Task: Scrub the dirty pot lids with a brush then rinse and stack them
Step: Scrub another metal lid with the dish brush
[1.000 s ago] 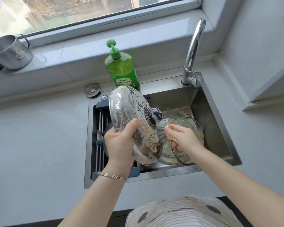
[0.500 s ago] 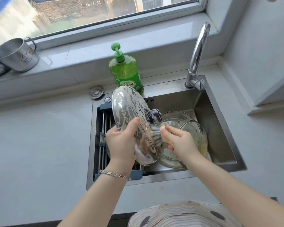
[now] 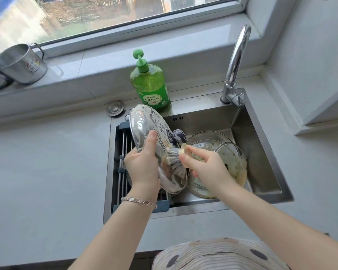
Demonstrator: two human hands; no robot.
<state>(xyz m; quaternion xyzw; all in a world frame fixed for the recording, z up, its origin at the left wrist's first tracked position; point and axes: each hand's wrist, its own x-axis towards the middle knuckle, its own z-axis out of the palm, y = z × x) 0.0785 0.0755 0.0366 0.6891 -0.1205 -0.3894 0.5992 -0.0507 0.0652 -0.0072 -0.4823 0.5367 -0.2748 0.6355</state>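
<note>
Glass pot lid (image 3: 144,123), round and foam-streaked, stands tilted over the steel sink (image 3: 261,158), held by the left grip (image 3: 142,166); the right grip (image 3: 207,168) clasps a pale-handled bristle brush (image 3: 174,164) pressed to it. Scrubbing is underway, I judge; rinsing under the chrome tap (image 3: 236,61) should follow.

Your grey counter (image 3: 47,172) holds a steel sink (image 3: 258,162), with a round metal plug (image 3: 115,109) just beside its back-left corner. A green soap bottle (image 3: 150,88) and tap (image 3: 234,65) stand on the rear ledge. In the basin, two dirty glass lids (image 3: 234,164) overlap; a rack (image 3: 123,145) spans the left side
</note>
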